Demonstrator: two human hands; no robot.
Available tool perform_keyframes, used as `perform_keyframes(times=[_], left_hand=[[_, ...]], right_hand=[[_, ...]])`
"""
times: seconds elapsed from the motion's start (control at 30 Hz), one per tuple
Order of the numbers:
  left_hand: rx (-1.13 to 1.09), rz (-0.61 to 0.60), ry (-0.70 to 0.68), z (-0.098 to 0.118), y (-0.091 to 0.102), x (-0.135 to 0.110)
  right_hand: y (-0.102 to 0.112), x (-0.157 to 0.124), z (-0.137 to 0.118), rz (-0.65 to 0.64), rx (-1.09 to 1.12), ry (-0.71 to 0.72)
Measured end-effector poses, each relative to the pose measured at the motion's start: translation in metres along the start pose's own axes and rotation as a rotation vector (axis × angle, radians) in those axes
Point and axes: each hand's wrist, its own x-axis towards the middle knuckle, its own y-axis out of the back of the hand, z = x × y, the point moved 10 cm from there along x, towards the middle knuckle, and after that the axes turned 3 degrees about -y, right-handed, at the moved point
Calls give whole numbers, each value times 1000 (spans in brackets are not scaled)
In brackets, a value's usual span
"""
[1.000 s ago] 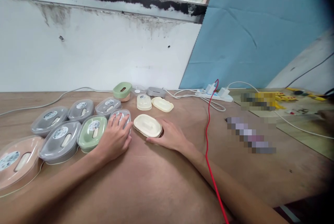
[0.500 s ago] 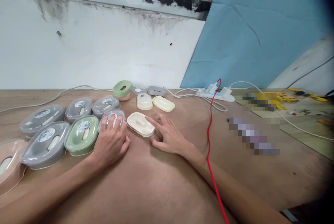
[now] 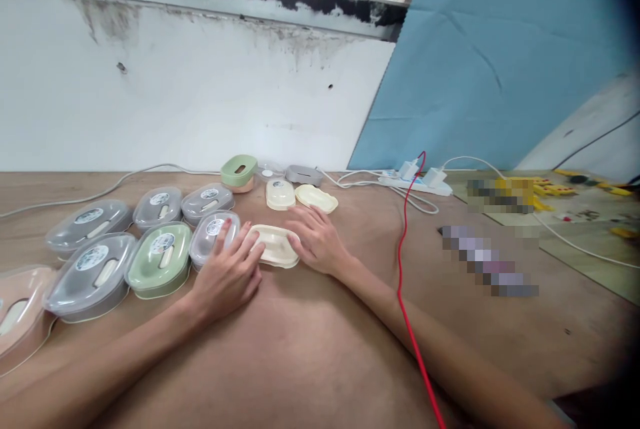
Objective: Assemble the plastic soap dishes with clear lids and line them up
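Observation:
My left hand (image 3: 227,274) lies flat with fingers spread, reaching over a clear-lidded grey box (image 3: 209,239) and onto the left edge of a cream oval tray (image 3: 273,244). My right hand (image 3: 317,239) rests open on the tray's right edge, so both hands touch it from either side. The tray lies flat on the wooden table (image 3: 300,342).
Several lidded oval boxes, grey, green (image 3: 159,258) and pink (image 3: 17,312), sit in rows at the left. Behind are a green-topped box (image 3: 239,172), two cream pieces (image 3: 314,198) and a grey one. A red cable (image 3: 407,269) crosses my right forearm. A power strip (image 3: 413,181) lies at the back right.
My right hand moved forward and left onto the cream tray's right edge. My left hand's fingers spread right to touch the tray's left edge. The tray slid slightly toward the grey box.

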Motion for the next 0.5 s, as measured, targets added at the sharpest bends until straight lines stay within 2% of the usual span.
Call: perform_keyframes(times=[0.1,0.23,0.37,0.5], left_hand=[[-111,0,-75,8,-3,2],[-181,77,-141,12,3,1],[-200,128,-203,15,6,-2],[-249,144,-218,12,5,0]], right_hand=[[-4,36,39,33,-104,-207],[-16,76,103,40,-195,-451],[-31,93,141,14,-238,-536],[-41,94,155,-1,-273,-559]])
